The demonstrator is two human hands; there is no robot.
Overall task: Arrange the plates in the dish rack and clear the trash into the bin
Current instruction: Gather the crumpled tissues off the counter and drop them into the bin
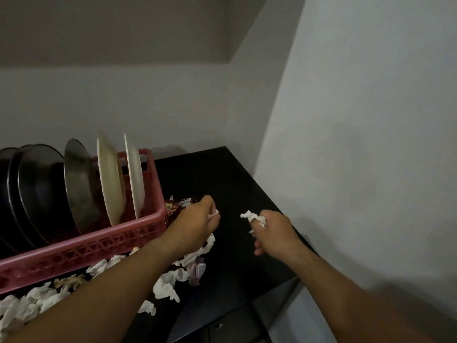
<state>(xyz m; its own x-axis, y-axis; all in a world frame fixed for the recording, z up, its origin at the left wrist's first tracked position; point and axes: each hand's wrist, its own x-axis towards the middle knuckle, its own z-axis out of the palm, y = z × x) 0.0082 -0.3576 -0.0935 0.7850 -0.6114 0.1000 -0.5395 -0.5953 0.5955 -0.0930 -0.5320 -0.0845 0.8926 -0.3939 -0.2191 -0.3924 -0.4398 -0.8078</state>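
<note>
Tissue scraps (165, 285) lie strewn along the near side of the black desk (235, 184), crumpled white bits running from the lower left corner up along the front wall of the pink dish rack (99, 246). A small pinkish packet (197, 268) sits among them. Two bare forearms reach out over this litter.

The left hand (197, 222) hovers just off the rack's right corner, its fingers (210, 206) curled round a small bit of white tissue that barely peeks out. The right hand (277, 236) is held a little apart from it, near the desk's right edge, gripping a crumpled tissue wad (252, 217) that sticks out above the knuckles.

Behind the left hand a red-brown snack wrapper (176, 206) lies against the rack's right end.

Inside the rack the plates stand on edge in a row: two cream plates (111, 179) nearest the right end, then a steel plate (81, 184), then several black plates (37, 189) packed close at the left. Beyond them rises a pale wall (173, 107).
</note>
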